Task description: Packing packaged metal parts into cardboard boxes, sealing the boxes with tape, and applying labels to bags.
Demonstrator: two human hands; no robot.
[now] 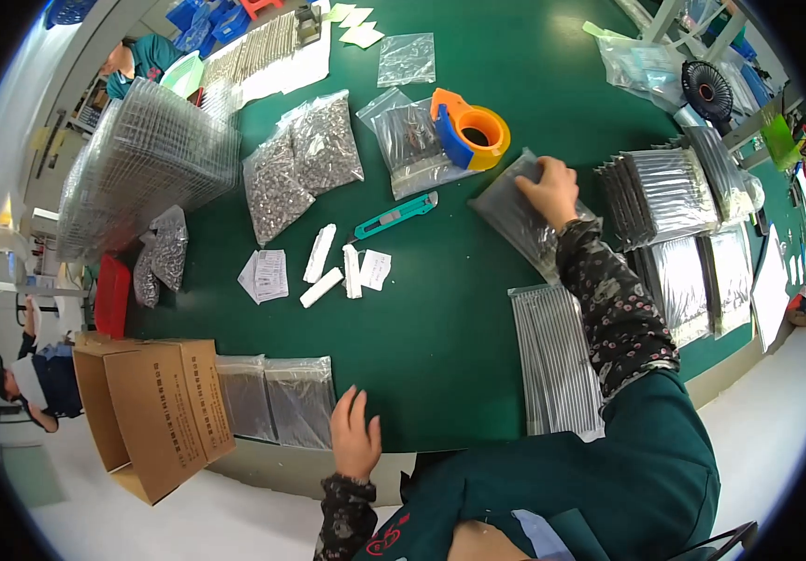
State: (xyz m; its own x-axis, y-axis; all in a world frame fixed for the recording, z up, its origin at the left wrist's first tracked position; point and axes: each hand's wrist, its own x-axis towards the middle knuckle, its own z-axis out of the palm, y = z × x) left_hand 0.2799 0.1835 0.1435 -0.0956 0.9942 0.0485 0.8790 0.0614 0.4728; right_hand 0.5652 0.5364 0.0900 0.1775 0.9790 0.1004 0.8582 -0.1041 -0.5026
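Observation:
My right hand is over a clear plastic bag on the right half of the green table, its thumb and fingers bent onto the bag's upper part. Below that forearm lies a flat bundle of thin metal rods, partly covered by the sleeve. My left hand is at the table's near edge, fingers spread and holding nothing. Just left of it are two side-by-side stacks of flat clear plastic bags. A teal utility knife lies mid-table near several small white wrapped pieces.
Piles of bagged metal rods stand at right beside a small black fan. An orange and blue tape dispenser, bags of small metal parts, wire racks and an opened cardboard box occupy the rest. Other people are at left.

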